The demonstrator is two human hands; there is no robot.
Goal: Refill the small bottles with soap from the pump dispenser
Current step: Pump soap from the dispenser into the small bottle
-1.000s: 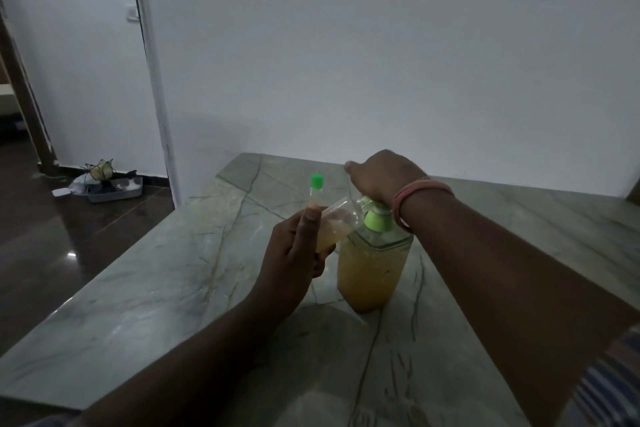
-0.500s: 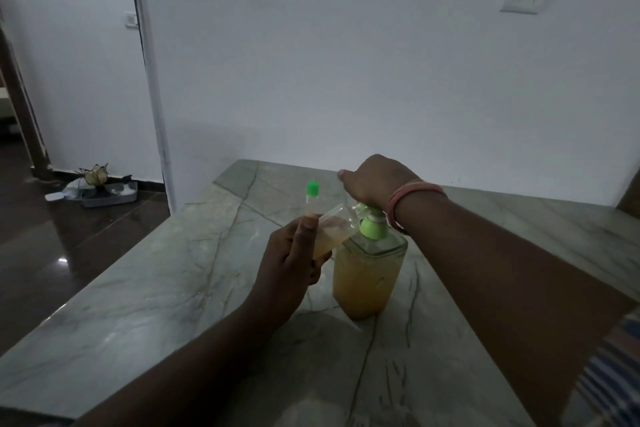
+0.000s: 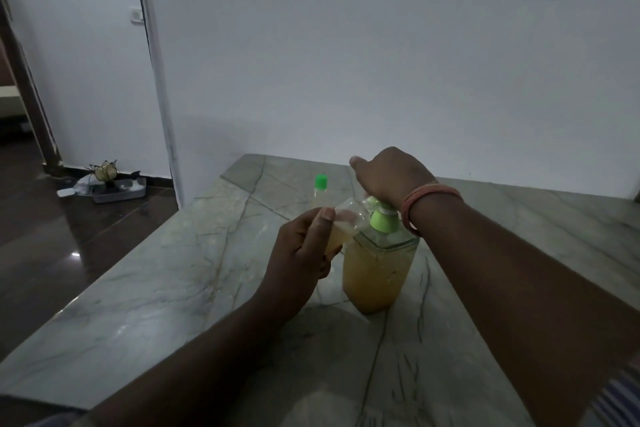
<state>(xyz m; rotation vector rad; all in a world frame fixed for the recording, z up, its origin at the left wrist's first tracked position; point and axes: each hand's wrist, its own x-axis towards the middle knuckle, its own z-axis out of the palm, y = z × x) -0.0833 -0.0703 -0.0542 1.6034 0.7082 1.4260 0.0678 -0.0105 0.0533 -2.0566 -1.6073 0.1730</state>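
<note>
Carefully, I kept my left hand (image 3: 304, 246) curled around the small clear bottle (image 3: 341, 224), with my thumb up along its side. I held it tipped, so its open mouth pointed at the spout of the pump dispenser (image 3: 379, 263). A little yellow soap sat low in the small bottle. It looked only partly full, so I judged the filling was not done.

My right hand (image 3: 388, 175) lay on top of the green pump head (image 3: 382, 218). It was pressing down there. My fingers bent over the far side, so I could not tell how tightly they held. A pink band (image 3: 429, 199) was on that wrist.

The big dispenser stood upright on the marble table (image 3: 173, 288), full of yellow soap almost to its top. A second small bottle with a green cap (image 3: 320, 185) stood just behind my left hand.

To do this step well, I thought the mouth had to sit right under the spout, touching or nearly so. A slow, full push seemed best. A fast push could make soap miss and run down my fingers. The clear bottle looked soft, so a gentle squeeze seemed wise.

Far off on the dark floor was a tray (image 3: 117, 189) with small things on it.
</note>
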